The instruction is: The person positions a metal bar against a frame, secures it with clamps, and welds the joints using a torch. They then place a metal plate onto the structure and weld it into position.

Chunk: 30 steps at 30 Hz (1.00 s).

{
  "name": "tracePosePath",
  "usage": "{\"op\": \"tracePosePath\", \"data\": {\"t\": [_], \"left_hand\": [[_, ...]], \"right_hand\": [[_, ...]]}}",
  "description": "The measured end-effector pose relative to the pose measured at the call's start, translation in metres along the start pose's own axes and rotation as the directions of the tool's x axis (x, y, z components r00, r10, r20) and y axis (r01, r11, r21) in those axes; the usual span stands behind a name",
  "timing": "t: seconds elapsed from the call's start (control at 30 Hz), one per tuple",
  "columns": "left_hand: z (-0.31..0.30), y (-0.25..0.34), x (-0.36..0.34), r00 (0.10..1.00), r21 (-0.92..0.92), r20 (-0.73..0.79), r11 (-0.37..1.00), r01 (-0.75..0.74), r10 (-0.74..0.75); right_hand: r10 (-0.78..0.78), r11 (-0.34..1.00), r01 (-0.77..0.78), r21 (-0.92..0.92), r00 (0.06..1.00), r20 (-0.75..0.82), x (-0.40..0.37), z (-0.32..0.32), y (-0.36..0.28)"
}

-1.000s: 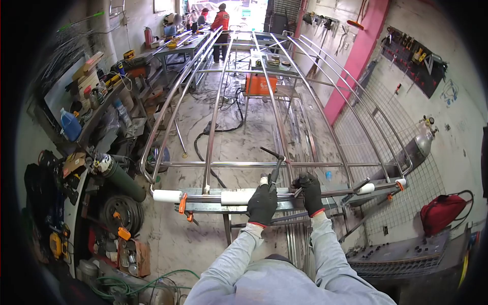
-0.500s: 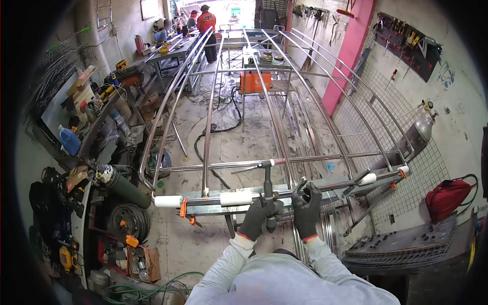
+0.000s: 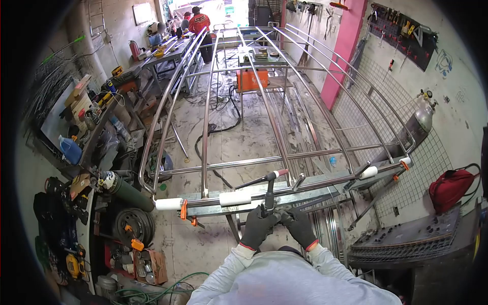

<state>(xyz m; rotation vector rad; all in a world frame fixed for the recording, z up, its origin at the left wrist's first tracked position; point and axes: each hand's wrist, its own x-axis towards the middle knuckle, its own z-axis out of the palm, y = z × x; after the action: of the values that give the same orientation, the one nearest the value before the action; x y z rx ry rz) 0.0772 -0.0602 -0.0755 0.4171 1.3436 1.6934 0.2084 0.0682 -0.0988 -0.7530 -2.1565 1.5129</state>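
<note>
My gloved left hand (image 3: 256, 226) is wrapped round the handle of a TIG welding torch (image 3: 270, 195), held upright with its head at the top and its pinkish nozzle turned right. Against it, my gloved right hand (image 3: 297, 226) has its fingers bent together near the lower handle; what they pinch, if anything, is hidden. Just beyond the hands lies the near end of a large frame of shiny metal tubes (image 3: 205, 152). White sleeves (image 3: 235, 197) cover parts of its front bar, and an orange clamp (image 3: 183, 209) grips it on the left.
A green gas cylinder (image 3: 127, 190) and wheel rim (image 3: 134, 226) are at left, near a cluttered bench. An orange machine (image 3: 252, 80) stands under the frame. Grey cylinder (image 3: 423, 119) and red backpack (image 3: 450, 193) are at right. A person in red (image 3: 199, 23) stands far back.
My right hand has come down and left from beside the front bar to meet my left hand at the torch. The torch stays upright, slightly shifted.
</note>
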Motion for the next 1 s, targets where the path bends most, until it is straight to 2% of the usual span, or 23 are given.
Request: {"op": "tracePosePath", "data": {"t": [0.07,0.13,0.2,0.27,0.37,0.43,0.47,0.53,0.6,0.63,0.67,0.7,0.73,0.77,0.8,0.83,0.87,0.9,0.97,1.0], "left_hand": [[-0.002,-0.005,0.000,1.000,-0.070,-0.009,0.998,-0.006,0.005],[-0.006,-0.015,0.002,0.999,-0.255,-0.041,0.967,0.017,-0.028],[-0.010,-0.020,0.002,0.998,-0.294,-0.063,0.956,0.001,-0.020],[-0.012,-0.022,0.003,0.996,-0.333,-0.085,0.943,-0.017,-0.012],[-0.017,-0.019,0.002,0.994,-0.298,-0.112,0.954,-0.041,0.007],[-0.022,-0.014,-0.001,0.998,-0.283,-0.027,0.958,0.040,-0.050],[-0.026,-0.016,0.001,0.998,-0.284,-0.031,0.958,0.036,-0.047],[-0.033,-0.021,0.006,0.997,0.022,-0.067,0.999,-0.028,0.030],[-0.040,-0.021,0.006,0.997,0.010,-0.067,1.000,-0.026,0.027],[-0.043,-0.019,0.005,0.998,0.001,-0.060,1.000,-0.023,0.023],[-0.045,-0.018,0.003,0.998,0.001,-0.060,1.000,-0.023,0.023],[-0.045,-0.013,0.000,0.998,-0.023,-0.063,1.000,-0.019,0.018],[-0.046,-0.011,-0.002,0.998,-0.046,-0.066,0.999,-0.016,0.013],[-0.048,-0.011,-0.003,0.998,-0.045,-0.065,0.999,-0.014,0.011],[-0.050,-0.011,-0.004,0.998,-0.043,-0.065,0.999,-0.008,0.006],[-0.051,-0.010,-0.004,0.998,-0.041,-0.064,0.999,-0.003,0.000],[-0.050,-0.009,-0.005,0.998,-0.040,-0.062,0.999,-0.003,0.000],[-0.047,-0.006,-0.008,0.995,-0.054,-0.097,0.998,-0.035,0.030],[-0.048,-0.005,-0.007,0.990,-0.067,-0.130,0.995,-0.068,0.059],[-0.052,-0.007,-0.003,0.979,-0.073,-0.168,0.990,-0.125,0.111]], "right_hand": [[0.017,0.999,-0.016,-0.029,0.999,0.034,0.001,-0.002,-0.008],[0.037,0.998,-0.033,-0.059,0.997,0.068,0.001,-0.005,-0.014],[0.145,0.980,-0.118,-0.159,0.974,0.173,0.003,-0.006,-0.016],[0.126,0.987,-0.103,-0.120,0.972,0.199,0.004,-0.005,-0.010],[0.129,0.991,-0.113,-0.076,0.960,0.249,0.006,-0.004,-0.013],[0.149,0.988,-0.133,-0.075,0.949,0.276,0.006,-0.004,-0.012],[0.142,0.989,-0.148,-0.001,0.944,0.299,0.004,-0.005,-0.007],[0.130,0.985,-0.161,0.069,0.936,0.326,0.001,-0.006,0.009],[-0.120,0.989,0.133,-0.064,0.977,0.175,-0.001,-0.007,0.026],[-0.120,0.989,0.133,-0.064,0.977,0.177,0.000,-0.012,0.029],[-0.345,0.878,0.360,-0.314,0.933,0.104,0.002,-0.018,0.031],[-0.560,0.661,0.510,-0.551,0.824,0.092,0.005,-0.022,0.027],[-0.320,0.870,0.321,-0.375,0.945,0.068,0.003,-0.032,-0.005],[-0.319,0.870,0.320,-0.375,0.945,0.066,0.007,-0.034,-0.007],[-0.043,0.972,0.047,0.230,0.999,-0.023,0.010,-0.037,-0.007],[0.234,0.630,-0.204,0.749,0.970,0.067,0.014,-0.041,-0.008],[0.199,0.694,-0.124,0.709,0.980,-0.023,0.022,-0.047,-0.010],[0.198,0.694,-0.122,0.709,0.980,-0.026,0.028,-0.052,-0.016],[0.120,0.687,0.033,0.726,0.980,-0.158,0.038,-0.064,-0.028],[0.064,0.735,0.081,0.674,0.980,-0.187,0.044,-0.073,-0.027]]}}
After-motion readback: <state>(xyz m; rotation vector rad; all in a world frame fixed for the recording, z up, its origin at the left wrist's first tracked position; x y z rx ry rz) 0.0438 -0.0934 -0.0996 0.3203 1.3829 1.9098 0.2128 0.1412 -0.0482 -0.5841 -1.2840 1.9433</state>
